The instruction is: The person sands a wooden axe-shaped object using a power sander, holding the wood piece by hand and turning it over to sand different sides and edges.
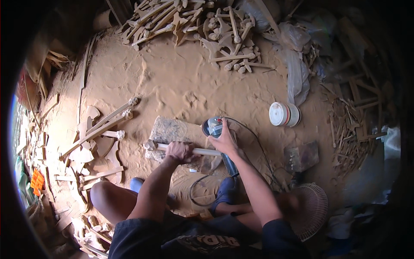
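My left hand [180,152] is closed around a pale wooden rod [207,152] with a carved knob at its left end. The rod lies sideways across a worn wooden block [172,127] on the dusty ground. Just right of the block, my right hand [224,140] grips an angle grinder [214,124] near its head. Its round disc sits at the head's left side, above the rod and apart from it. The blue body slants down toward my foot, passing by the rod's right end. Whether the disc spins cannot be told.
Carved wooden pieces [99,129] lie at left, with a larger heap [159,19] at the far side. A white tub [284,114] stands right; nearer are a dark box [302,156] and a round fan [311,211]. A black cord [255,138] loops beside my right arm.
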`<state>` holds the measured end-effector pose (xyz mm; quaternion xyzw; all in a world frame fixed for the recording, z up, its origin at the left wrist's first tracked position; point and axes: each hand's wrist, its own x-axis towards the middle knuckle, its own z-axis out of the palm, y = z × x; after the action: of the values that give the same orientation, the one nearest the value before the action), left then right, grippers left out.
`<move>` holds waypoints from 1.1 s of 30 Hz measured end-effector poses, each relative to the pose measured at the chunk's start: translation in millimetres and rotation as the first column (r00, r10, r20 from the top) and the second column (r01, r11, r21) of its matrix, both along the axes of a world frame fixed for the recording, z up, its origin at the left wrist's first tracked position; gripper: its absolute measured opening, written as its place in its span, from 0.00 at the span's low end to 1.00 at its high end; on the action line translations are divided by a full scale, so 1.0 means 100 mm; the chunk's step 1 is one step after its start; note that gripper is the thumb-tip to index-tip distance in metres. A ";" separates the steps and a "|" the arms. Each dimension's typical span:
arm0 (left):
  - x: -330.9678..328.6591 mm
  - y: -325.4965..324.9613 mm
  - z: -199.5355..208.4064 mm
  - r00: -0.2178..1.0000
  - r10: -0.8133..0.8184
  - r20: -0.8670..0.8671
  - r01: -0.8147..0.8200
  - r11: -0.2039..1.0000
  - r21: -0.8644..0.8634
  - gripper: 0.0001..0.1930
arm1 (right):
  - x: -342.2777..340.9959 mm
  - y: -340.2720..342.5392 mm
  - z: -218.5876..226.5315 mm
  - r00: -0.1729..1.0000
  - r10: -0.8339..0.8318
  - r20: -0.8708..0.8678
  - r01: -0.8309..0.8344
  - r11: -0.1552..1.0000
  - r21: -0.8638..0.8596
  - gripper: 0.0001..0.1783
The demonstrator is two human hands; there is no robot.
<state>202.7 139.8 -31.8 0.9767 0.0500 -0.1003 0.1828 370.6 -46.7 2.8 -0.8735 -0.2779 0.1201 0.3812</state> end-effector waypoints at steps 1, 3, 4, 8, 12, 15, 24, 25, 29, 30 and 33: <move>-0.06 0.06 -0.02 0.999 0.015 -0.035 -0.014 1.000 0.024 0.34 | -0.05 0.12 0.15 1.000 0.017 -0.019 -0.019 0.994 -0.111 0.57; 0.05 0.04 0.16 0.986 -0.003 -0.164 0.016 0.997 0.079 0.35 | -0.06 0.04 0.21 0.999 0.034 0.042 -0.029 0.991 -0.129 0.55; 0.04 0.05 0.12 0.987 0.002 -0.163 0.015 0.994 0.108 0.36 | -0.08 0.05 0.20 0.999 0.036 0.026 -0.032 0.990 -0.137 0.55; 0.04 0.01 0.12 0.988 -0.002 -0.152 0.017 0.995 0.102 0.38 | -0.11 0.07 0.31 0.999 -0.034 0.005 0.035 0.980 -0.198 0.53; 0.09 0.05 0.06 0.964 -0.002 -0.267 0.030 0.994 0.101 0.38 | 0.00 0.09 0.40 0.995 -0.102 -0.025 0.093 0.970 -0.227 0.50; 0.09 0.04 0.08 0.982 0.002 -0.190 0.008 0.999 0.051 0.29 | 0.12 -0.05 0.50 0.971 -0.228 -0.065 0.197 0.930 -0.311 0.47; 0.12 0.01 0.18 0.983 -0.004 -0.185 0.014 0.998 0.056 0.27 | 0.16 -0.04 0.36 0.970 -0.243 -0.020 0.226 0.927 -0.298 0.48; 0.14 0.00 0.20 0.979 -0.006 -0.203 0.020 0.997 0.068 0.27 | 0.15 -0.05 0.30 0.981 -0.184 0.062 0.193 0.946 -0.262 0.48; 0.20 -0.05 0.28 0.978 -0.008 -0.208 0.020 0.998 0.057 0.28 | 0.25 -0.13 0.23 0.981 -0.187 0.054 0.195 0.938 -0.285 0.50; 0.18 -0.03 0.28 0.978 -0.005 -0.211 0.018 0.998 0.061 0.28 | 0.28 -0.11 0.27 0.981 -0.186 0.050 0.192 0.940 -0.282 0.50; 0.12 0.02 0.19 0.967 0.014 -0.255 0.003 0.998 0.069 0.28 | 0.40 -0.14 0.40 0.956 -0.285 -0.066 0.236 0.885 -0.401 0.49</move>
<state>214.9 142.1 -12.5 0.9613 0.0792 -0.2229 0.1413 410.5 -61.2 43.0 -0.9520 -0.1046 0.1739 0.2293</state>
